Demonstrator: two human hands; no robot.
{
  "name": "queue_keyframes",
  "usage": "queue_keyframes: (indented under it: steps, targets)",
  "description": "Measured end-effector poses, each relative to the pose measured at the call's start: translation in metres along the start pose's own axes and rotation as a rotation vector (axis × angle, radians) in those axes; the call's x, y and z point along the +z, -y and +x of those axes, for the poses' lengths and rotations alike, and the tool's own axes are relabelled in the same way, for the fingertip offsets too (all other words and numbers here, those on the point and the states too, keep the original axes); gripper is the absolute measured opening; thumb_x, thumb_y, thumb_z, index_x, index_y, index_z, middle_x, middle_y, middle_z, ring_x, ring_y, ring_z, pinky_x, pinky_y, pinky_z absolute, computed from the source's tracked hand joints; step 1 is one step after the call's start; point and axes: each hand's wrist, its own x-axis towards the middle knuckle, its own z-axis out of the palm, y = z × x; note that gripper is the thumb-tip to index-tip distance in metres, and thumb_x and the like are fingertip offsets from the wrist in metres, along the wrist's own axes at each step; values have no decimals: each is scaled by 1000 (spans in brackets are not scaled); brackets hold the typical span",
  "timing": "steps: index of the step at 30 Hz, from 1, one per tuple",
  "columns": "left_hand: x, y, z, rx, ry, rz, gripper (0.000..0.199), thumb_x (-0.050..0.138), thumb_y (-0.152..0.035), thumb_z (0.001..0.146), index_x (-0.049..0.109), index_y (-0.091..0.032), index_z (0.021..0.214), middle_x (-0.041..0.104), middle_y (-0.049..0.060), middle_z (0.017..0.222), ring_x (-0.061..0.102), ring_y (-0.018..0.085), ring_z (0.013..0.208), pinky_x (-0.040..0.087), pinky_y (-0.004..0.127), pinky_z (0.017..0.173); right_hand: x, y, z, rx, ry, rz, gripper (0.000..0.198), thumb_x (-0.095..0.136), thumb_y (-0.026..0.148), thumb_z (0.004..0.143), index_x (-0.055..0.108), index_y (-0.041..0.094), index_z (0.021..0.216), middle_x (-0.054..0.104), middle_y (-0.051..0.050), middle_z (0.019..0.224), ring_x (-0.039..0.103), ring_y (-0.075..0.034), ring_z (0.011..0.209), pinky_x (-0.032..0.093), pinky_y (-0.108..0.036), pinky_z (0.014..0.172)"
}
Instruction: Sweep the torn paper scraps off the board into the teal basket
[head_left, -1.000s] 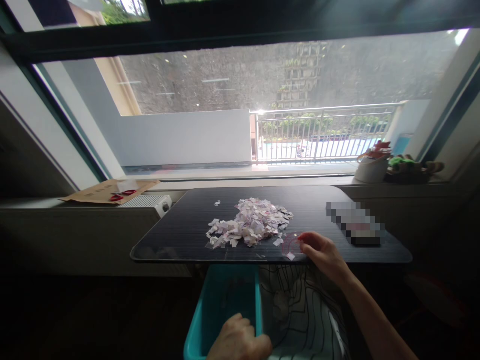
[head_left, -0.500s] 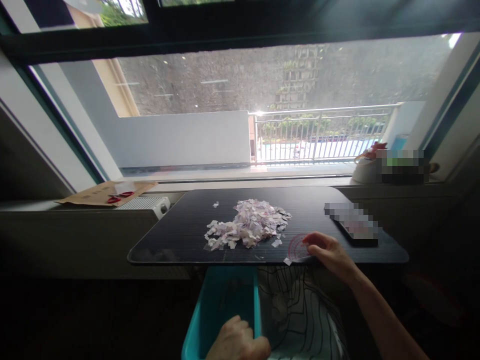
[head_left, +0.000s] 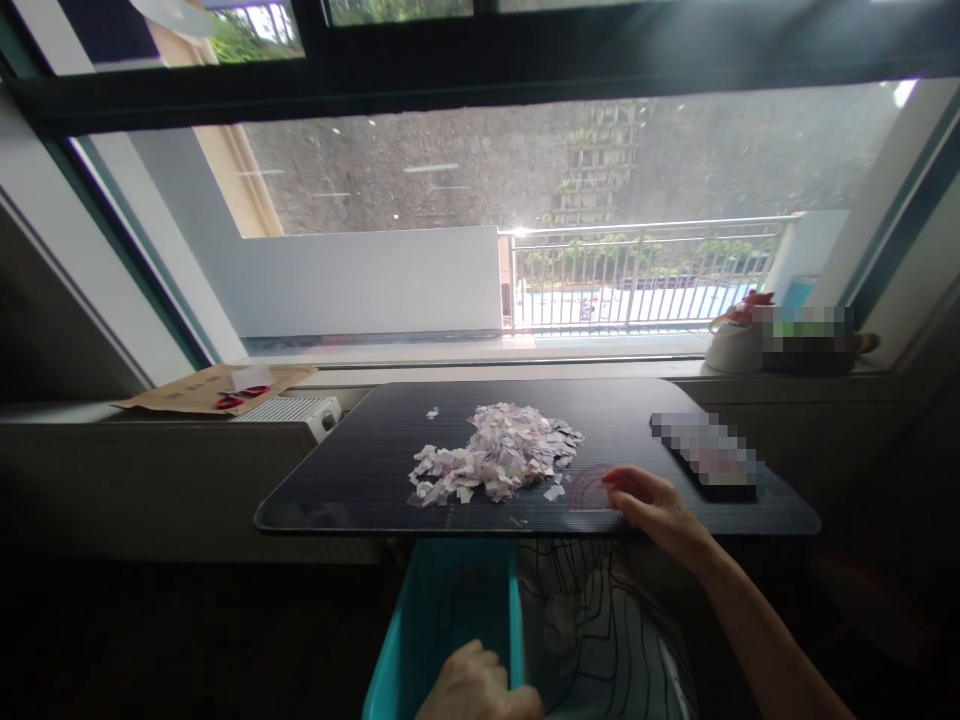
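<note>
My right hand [head_left: 651, 505] pinches the right side of a clear protractor [head_left: 583, 488] with red markings, low over the table near its front edge. To the left of the protractor lies a heap of small torn paper scraps [head_left: 510, 450], with a few loose bits around it. Below the table edge, my left hand [head_left: 480, 685] is closed on the near rim of a teal plastic bin [head_left: 382, 650]. The bin stands under the front edge; its inside is dark, and what lies in it is hard to make out.
A dark table [head_left: 337, 490] stands at the window. On its right lies a blurred-out dark flat object [head_left: 709, 455]. Red-handled scissors [head_left: 241, 397] rest on brown paper [head_left: 172, 390] at the left. A white pot-like object [head_left: 731, 345] sits on the sill.
The protractor has shifted slightly left and looks flatter to the table. A paper scrap that was at the front edge by it is no longer there. My left hand keeps its grip.
</note>
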Motion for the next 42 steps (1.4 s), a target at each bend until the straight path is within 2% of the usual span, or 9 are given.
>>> queue_keyframes:
  steps: [2, 4, 7, 9, 12, 22, 30, 37, 42]
  targets:
    - [9, 0, 0, 19, -172, -19, 63, 30, -53, 100, 52, -21, 50, 35, -3, 36, 26, 12, 35, 14, 30, 47, 8, 0, 5, -9, -68, 28, 28, 66, 38, 73, 64, 18, 92, 57, 4, 63, 42, -8, 49, 32, -22, 45]
    - [13, 0, 0, 23, -225, -15, 70, 15, -48, 103, 50, -21, 48, 34, -2, 35, 25, 13, 35, 13, 31, 47, 16, -1, 10, -50, -113, 4, 28, 66, 38, 72, 65, 18, 92, 55, 5, 60, 44, -9, 50, 34, -22, 46]
    - [8, -1, 0, 27, -96, 38, 58, 35, -51, 99, 53, -22, 52, 41, -2, 38, 32, 13, 37, 14, 31, 48, 25, -5, 14, -83, -125, -75, 23, 65, 33, 71, 67, 18, 89, 60, 2, 63, 52, -12, 57, 39, -23, 52]
    - [-1, -1, 1, 27, 59, 83, 44, 61, -56, 84, 57, -22, 56, 46, -2, 41, 38, 14, 40, 16, 31, 48, 27, -8, 14, -76, -130, -96, 22, 62, 31, 72, 68, 17, 89, 64, 0, 68, 55, -14, 61, 42, -24, 54]
    - [-13, -3, 2, 23, 186, 121, 42, 76, -57, 69, 57, -22, 56, 48, -3, 41, 41, 13, 40, 16, 30, 48, 26, -10, 11, -71, -122, -95, 24, 61, 33, 73, 68, 17, 89, 66, -1, 71, 57, -14, 62, 42, -24, 54]
    - [-11, -4, 3, -16, 251, 93, 38, 75, -53, 72, 59, -22, 58, 51, -2, 44, 45, 14, 43, 17, 30, 48, 26, -4, 8, -94, -165, -155, 25, 60, 34, 74, 69, 16, 89, 70, -4, 77, 60, -17, 67, 45, -26, 58]
    - [-15, -5, 3, -22, 243, 60, 47, 54, -59, 87, 57, -21, 59, 51, -1, 45, 46, 14, 43, 18, 30, 48, 27, -3, 7, -94, -182, -149, 23, 61, 34, 74, 70, 18, 87, 71, -4, 78, 62, -18, 69, 46, -26, 58]
    - [-18, -4, 6, -22, 290, 85, 38, 73, -53, 75, 58, -21, 59, 52, -2, 46, 48, 14, 43, 18, 29, 48, 26, -4, 7, -104, -176, -135, 24, 62, 35, 74, 70, 17, 88, 69, -2, 71, 61, -17, 65, 46, -26, 58]
    - [-18, -4, 5, -33, 294, 83, 39, 72, -56, 75, 59, -22, 60, 53, -2, 46, 49, 15, 44, 20, 29, 48, 26, -5, 7, -101, -216, -139, 22, 61, 32, 73, 70, 17, 85, 69, -3, 72, 60, -16, 63, 45, -26, 57]
